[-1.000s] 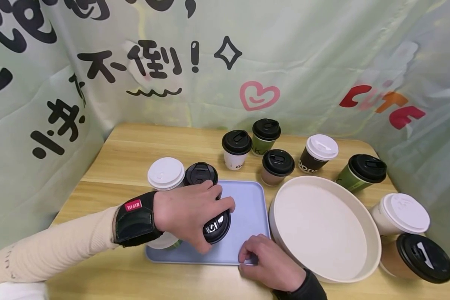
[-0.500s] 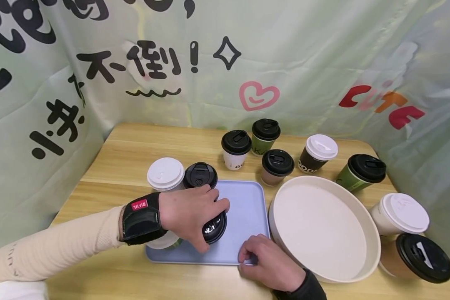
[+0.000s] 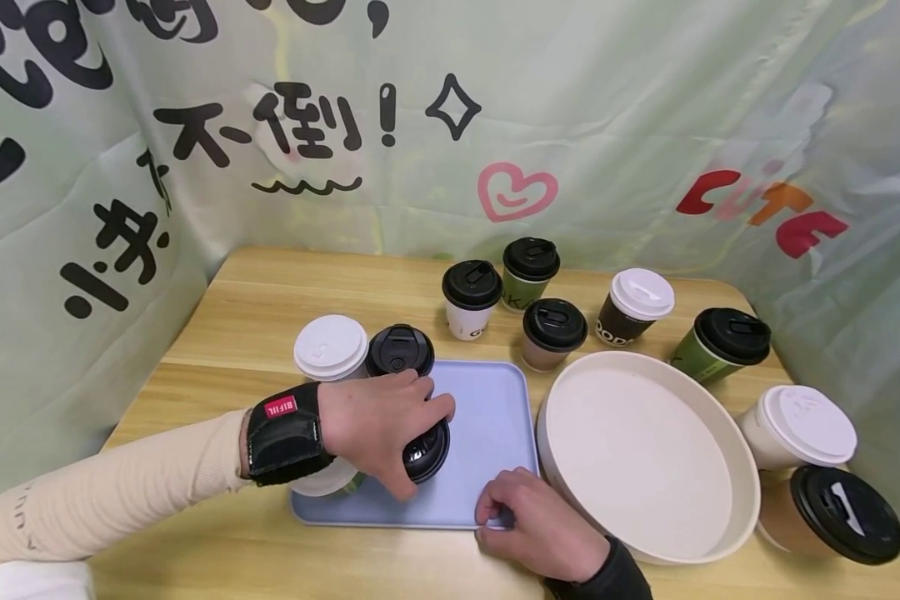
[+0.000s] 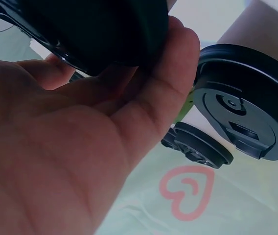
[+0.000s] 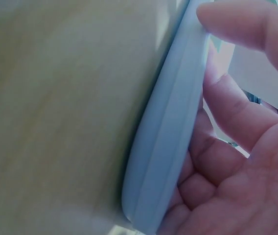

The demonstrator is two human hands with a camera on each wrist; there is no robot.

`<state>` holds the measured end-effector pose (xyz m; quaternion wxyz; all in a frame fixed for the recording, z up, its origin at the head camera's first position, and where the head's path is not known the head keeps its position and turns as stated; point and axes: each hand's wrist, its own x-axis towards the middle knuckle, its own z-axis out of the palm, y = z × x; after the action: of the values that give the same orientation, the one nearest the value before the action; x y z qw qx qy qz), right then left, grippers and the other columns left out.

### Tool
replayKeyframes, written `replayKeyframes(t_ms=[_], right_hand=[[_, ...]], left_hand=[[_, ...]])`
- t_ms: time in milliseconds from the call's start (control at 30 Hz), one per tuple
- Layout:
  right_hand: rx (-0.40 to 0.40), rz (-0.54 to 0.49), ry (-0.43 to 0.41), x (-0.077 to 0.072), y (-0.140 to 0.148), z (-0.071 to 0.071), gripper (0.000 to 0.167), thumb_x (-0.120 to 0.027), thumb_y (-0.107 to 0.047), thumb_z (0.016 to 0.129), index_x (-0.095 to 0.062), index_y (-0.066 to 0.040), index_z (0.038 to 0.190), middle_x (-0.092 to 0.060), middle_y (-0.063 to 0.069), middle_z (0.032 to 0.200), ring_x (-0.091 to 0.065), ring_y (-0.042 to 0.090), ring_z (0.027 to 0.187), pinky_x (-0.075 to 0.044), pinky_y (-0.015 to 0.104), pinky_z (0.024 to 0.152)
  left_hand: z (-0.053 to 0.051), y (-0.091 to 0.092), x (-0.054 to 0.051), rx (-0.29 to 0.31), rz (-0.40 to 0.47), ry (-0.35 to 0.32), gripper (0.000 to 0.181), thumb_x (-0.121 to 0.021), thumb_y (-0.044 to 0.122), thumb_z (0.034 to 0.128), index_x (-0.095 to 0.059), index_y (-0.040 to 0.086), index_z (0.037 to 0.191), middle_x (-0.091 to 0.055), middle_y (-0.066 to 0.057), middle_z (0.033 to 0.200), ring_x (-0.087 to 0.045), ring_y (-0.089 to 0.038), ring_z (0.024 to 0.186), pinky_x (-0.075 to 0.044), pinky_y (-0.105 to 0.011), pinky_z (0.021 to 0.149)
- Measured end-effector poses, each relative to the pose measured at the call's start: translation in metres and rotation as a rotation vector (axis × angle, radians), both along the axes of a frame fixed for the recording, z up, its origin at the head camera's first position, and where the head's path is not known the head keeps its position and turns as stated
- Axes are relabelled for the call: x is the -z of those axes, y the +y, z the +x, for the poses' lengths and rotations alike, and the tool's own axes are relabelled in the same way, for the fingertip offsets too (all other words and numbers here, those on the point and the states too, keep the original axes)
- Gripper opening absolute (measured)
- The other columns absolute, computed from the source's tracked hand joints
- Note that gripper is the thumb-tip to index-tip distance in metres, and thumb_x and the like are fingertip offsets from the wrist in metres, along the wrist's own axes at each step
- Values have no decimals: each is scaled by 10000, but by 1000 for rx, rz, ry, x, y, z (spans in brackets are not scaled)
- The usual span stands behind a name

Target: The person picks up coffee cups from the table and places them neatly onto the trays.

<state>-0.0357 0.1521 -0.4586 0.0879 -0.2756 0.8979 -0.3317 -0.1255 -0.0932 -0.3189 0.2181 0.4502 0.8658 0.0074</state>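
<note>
My left hand (image 3: 382,421) grips a coffee cup by its black lid (image 3: 426,454); the hand hides most of that cup, and its dark lid (image 4: 95,34) fills the top of the left wrist view. It is over the left half of a blue tray (image 3: 487,417). Just beyond the hand are a black-lidded cup (image 3: 400,348) and a white-lidded cup (image 3: 332,346). Another pale cup (image 3: 328,481) is partly hidden beneath the left wrist. At the tray's near edge, my right hand (image 3: 536,525) pinches the rim (image 5: 166,132) between thumb and curled fingers.
A round cream tray (image 3: 652,458) stands right of the blue one. Behind it are several lidded cups, including a white one (image 3: 470,321) and a black-sleeved one (image 3: 633,307). At the right edge, a brown cup (image 3: 802,517) leans beside a white-lidded cup (image 3: 802,425).
My left hand has shifted slightly left with the black-lidded cup, closer to the other cups on the tray. My right hand has stayed at the tray's near edge.
</note>
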Motion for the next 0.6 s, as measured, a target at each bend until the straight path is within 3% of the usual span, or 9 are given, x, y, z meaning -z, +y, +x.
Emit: replayKeyframes(t_ms=[600], right_hand=[[-3,2,17,0,-1,1,173,-774,-161,779,-649,-274,819,-553,-194,814,-486,20,796,-430,220,723]], left_hand=[[-1,-2,6,7,-9,3,693,-844,494,738,-534,172,1267,-565,5,1030,-534,-162,958,-506,-283,835]])
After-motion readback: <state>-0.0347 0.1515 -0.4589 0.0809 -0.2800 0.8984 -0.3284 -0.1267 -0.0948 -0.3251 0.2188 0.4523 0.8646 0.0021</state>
